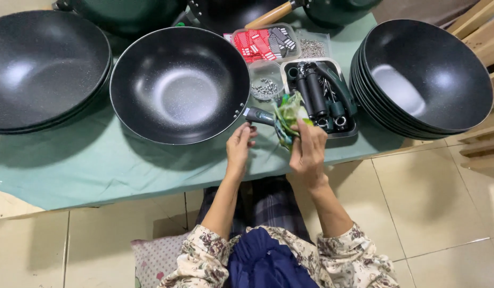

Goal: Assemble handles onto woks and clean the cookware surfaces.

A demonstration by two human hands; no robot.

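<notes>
A black wok (179, 84) lies on the pale green cloth (98, 160) in front of me, its short metal handle stub (257, 115) pointing right. My left hand (239, 146) pinches at the base of that stub, fingers closed on it. My right hand (308, 152) grips a crumpled green and clear plastic wrapper (288, 114) around the stub's outer end. Whether a handle piece is inside the wrapper is hidden.
A tray (347, 132) of black and green handles sits to the right of my hands. Behind it stand a small cup of screws (265, 88) and a box of red and black tags (263, 42). Stacked woks rest at far left (42, 66) and right (425, 74).
</notes>
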